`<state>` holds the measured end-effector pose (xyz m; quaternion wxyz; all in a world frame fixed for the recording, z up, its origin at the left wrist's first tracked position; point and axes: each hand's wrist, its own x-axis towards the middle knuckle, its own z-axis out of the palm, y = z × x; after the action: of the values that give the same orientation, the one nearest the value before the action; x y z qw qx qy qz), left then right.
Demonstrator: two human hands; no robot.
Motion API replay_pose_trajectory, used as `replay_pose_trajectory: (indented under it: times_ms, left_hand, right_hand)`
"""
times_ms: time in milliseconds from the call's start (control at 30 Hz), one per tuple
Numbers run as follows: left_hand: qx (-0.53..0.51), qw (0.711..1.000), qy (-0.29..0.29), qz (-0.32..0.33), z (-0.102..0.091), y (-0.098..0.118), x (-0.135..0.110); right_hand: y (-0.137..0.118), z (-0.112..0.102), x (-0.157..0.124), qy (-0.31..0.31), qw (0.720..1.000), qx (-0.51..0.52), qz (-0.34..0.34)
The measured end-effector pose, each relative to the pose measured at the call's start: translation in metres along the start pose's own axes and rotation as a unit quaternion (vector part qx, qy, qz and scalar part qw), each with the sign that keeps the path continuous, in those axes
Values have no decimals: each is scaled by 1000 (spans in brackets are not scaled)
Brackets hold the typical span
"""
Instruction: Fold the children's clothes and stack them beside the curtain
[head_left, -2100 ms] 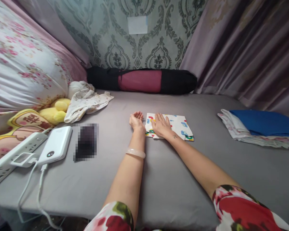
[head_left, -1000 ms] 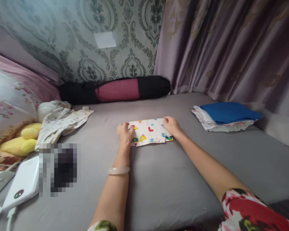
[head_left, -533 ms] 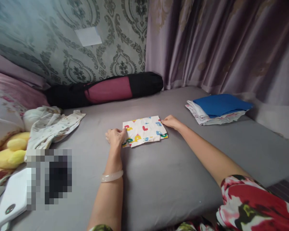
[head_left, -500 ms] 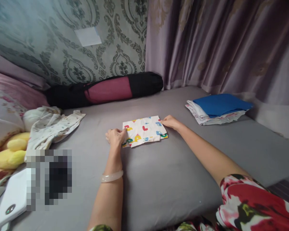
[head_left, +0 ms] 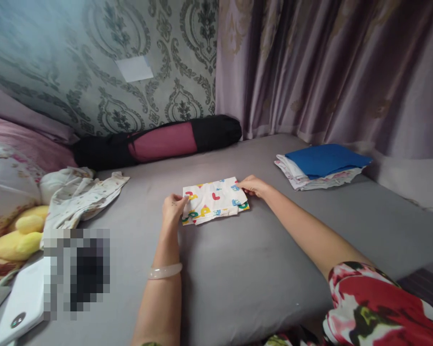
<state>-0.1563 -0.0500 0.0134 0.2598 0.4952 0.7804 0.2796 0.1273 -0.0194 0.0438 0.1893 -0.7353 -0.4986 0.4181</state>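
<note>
A folded white cloth garment (head_left: 211,199) with red, yellow, blue and green prints lies on the grey bed sheet (head_left: 238,269) in front of me. My left hand (head_left: 173,209) pinches its left edge between thumb and fingers. At the opposite edge, my right hand (head_left: 253,185) grips the upper right corner, fingers closed. Uneven layers show along the near side of the garment. Off to the right sits a stack of folded fabric (head_left: 303,180) with a blue folded piece (head_left: 328,159) on top.
Along the wall lies a long black and maroon bag (head_left: 162,142). At left are a crumpled patterned garment (head_left: 83,197), a yellow plush toy (head_left: 18,235) and a white device (head_left: 25,298), beside a pixelated patch. A purple curtain (head_left: 292,72) hangs behind the stack.
Both hands still hold the garment's side edges. The far edge looks slightly lower and the left fingers are drawn in closer. The whole view has shifted slightly.
</note>
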Motion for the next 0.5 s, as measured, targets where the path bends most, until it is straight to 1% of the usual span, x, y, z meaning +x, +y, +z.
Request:
replay_pose_trajectory:
  times_ms: [67,133,233,367,433,500]
  left_hand:
    - [-40,999,-6,-22,-4,-1,0]
    - [-75,996,-34,-39,-8,0,-2]
    - [-101,991,-63,-55,-19,11,-9]
    - [-82,993,-63,-52,-34,40,-21]
    - [-80,994,-75,-27,-40,58,-28]
    - [-90,993,-82,5,-41,78,-35]
  right_hand:
    - [-1,-2,-5,-9,999,28,15]
    - [-1,-2,-10,-17,998,50,25]
    - [-1,-3,-16,-22,997,74,26]
    - [-2,-13,-26,-13,995,96,6]
    - [-1,-25,-30,-5,995,102,-3]
    - [1,-43,-35,5,995,104,-7]
